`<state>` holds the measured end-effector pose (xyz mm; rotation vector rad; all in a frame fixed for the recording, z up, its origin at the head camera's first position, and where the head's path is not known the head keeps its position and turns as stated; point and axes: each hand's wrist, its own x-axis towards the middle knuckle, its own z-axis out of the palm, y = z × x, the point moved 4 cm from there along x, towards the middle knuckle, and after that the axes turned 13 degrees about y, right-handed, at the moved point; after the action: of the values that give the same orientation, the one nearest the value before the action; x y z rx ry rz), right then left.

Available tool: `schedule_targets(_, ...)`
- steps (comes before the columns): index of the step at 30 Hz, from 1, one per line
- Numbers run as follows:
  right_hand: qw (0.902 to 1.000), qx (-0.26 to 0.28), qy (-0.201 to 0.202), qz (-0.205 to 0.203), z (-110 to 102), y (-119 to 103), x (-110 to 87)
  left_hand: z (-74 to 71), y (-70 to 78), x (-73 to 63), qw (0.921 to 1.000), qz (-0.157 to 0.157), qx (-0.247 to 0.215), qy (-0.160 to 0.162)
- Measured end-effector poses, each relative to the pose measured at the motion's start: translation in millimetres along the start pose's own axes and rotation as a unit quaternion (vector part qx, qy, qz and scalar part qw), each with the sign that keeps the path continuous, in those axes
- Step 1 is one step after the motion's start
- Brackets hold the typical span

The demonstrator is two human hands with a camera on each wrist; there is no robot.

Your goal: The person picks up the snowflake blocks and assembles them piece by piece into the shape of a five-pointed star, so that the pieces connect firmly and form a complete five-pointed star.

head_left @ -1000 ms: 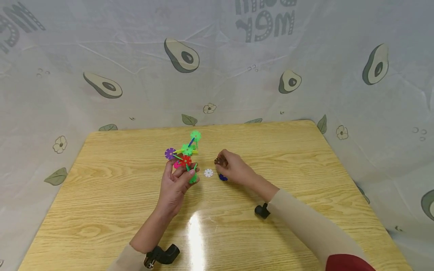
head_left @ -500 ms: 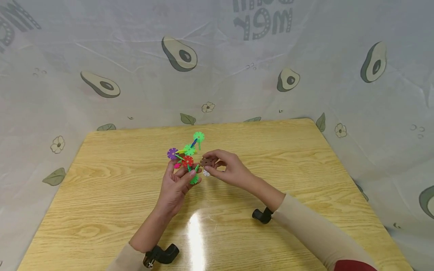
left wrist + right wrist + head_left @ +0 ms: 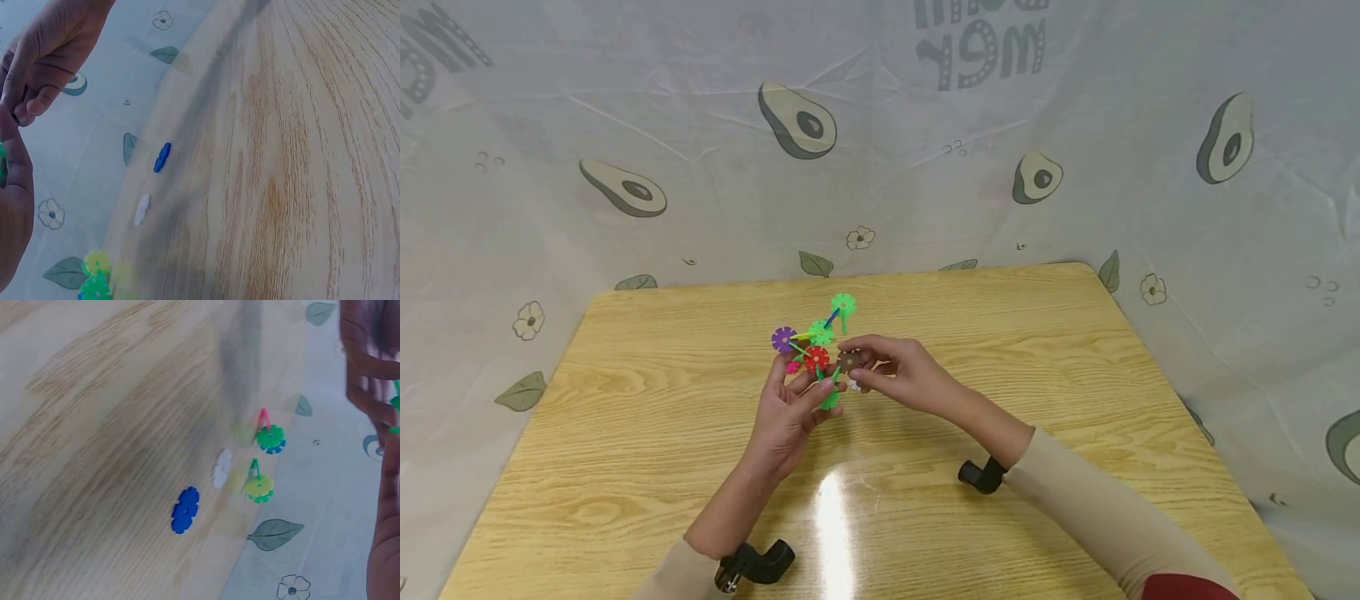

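Observation:
My left hand (image 3: 782, 429) grips a cluster of joined notched plastic discs above the table. The cluster has a purple disc (image 3: 784, 339), a red disc (image 3: 816, 358) and several green ones, with a light green disc (image 3: 843, 304) at its far end. Between thumb and fingers, my right hand (image 3: 917, 375) pinches a brown notched disc (image 3: 849, 362), close beside the cluster's right side. Partly covered by the right hand, a white disc (image 3: 854, 386) lies on the table. A dark blue disc (image 3: 185, 510) lies near it in the right wrist view, hidden in the head view.
The wooden table (image 3: 625, 450) reaches back to a pale curtain (image 3: 880, 183) printed with avocados. Black camera mounts sit on both wrists, one at the left wrist (image 3: 767, 562) and one at the right wrist (image 3: 979, 477).
My right hand has lifted the brown disc from near the blue disc and carried it left to the cluster. The left hand has stayed nearly still, the cluster shifting slightly right.

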<state>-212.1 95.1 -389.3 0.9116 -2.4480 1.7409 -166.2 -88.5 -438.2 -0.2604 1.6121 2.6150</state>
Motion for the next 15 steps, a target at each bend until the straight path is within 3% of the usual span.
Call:
schedule_targets(7,0.9964,0.056,-0.025,0.059,2.8,1.1,3.5,-0.6,0.0,-0.2,0.9999,-0.001,-0.009,-0.006)
schedule_targets(15,0.9976,0.037,-0.036,0.046,4.2,-3.2,5.2,-1.0,-0.8,-1.4,0.9998,-0.005,-0.015,-0.011)
